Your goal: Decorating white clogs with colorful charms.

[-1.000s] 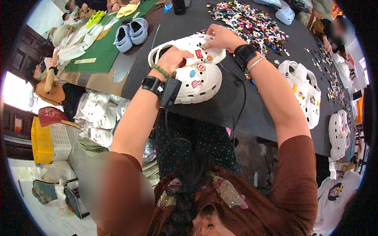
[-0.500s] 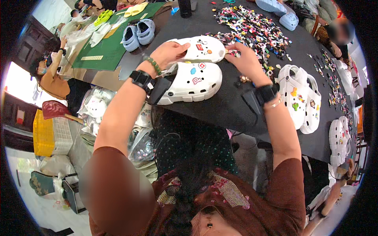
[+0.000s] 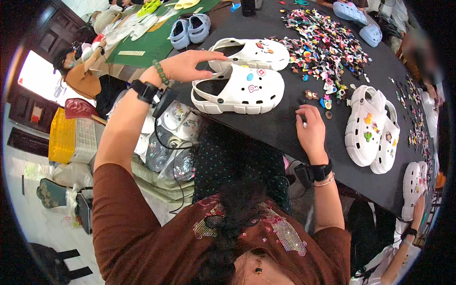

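Observation:
Two white clogs lie side by side on the dark table, toes to the right. The near clog carries a few small charms, including a blue one and a red-and-white round one. Behind it, the far clog also has charms on its toe. My left hand reaches over their heel ends with fingers stretched out and holds nothing; whether its fingertips touch a clog I cannot tell. By the table's near edge, my right hand lies with fingers loosely bent, thumb apart, and nothing visible in it.
A heap of colourful shoe charms spreads beyond the clogs. On the right stands another decorated white pair, with one more pair farther along. Blue clogs sit beside a green mat. Other people work around the table.
Both hands have let go of the far clog. My left hand has drawn back over the heels; my right hand has dropped toward the table's near edge. The view has shifted slightly.

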A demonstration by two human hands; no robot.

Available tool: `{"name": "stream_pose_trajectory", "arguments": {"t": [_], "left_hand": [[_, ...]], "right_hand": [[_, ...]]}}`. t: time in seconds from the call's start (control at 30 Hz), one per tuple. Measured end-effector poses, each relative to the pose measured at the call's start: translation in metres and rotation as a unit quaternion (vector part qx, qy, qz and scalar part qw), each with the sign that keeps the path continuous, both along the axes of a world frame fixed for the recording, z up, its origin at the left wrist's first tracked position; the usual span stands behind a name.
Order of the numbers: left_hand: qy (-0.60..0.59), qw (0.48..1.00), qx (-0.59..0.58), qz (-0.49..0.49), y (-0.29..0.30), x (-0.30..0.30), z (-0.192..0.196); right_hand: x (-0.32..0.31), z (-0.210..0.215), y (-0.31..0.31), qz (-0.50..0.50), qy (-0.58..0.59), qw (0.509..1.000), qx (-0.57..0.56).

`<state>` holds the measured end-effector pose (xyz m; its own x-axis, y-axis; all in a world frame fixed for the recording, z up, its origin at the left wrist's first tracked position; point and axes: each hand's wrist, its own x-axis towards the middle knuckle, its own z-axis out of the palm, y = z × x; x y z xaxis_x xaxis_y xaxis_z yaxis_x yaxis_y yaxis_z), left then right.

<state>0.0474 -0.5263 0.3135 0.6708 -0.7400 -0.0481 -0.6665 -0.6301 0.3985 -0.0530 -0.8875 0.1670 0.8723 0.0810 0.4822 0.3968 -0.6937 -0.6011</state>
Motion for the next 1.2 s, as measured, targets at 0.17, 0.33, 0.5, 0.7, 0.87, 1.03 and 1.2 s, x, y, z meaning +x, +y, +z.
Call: {"name": "stream_pose_trajectory", "arguments": {"t": [0.17, 0.33, 0.5, 0.7, 0.87, 1.03, 1.2], "left_hand": [[-0.030, 0.997, 0.054, 0.051, 0.019, -0.023, 0.002], [-0.120, 0.987, 0.056, 0.087, 0.075, -0.023, -0.018], [0.099, 0.953, -0.186, 0.220, 0.083, -0.025, -0.043], [-0.063, 0.953, -0.160, 0.250, 0.035, -0.021, -0.011], [-0.273, 0.956, 0.093, 0.049, -0.014, -0.028, -0.003], [-0.243, 0.945, 0.189, 0.115, -0.011, -0.004, -0.039], [-0.177, 0.973, 0.147, 0.029, 0.016, 0.017, -0.035]], "right_hand": [[0.003, -0.005, -0.002, 0.010, -0.032, 0.999, 0.022], [0.001, -0.004, -0.002, 0.011, -0.020, 1.000, 0.008], [0.000, -0.003, 0.000, 0.007, -0.002, 1.000, -0.002], [-0.001, -0.001, 0.000, 0.005, 0.005, 1.000, -0.007], [0.001, -0.001, 0.002, 0.002, -0.005, 1.000, -0.023], [0.000, 0.003, 0.003, 0.000, 0.003, 1.000, -0.023], [-0.001, 0.000, 0.001, 0.000, -0.015, 1.000, -0.023]]}}
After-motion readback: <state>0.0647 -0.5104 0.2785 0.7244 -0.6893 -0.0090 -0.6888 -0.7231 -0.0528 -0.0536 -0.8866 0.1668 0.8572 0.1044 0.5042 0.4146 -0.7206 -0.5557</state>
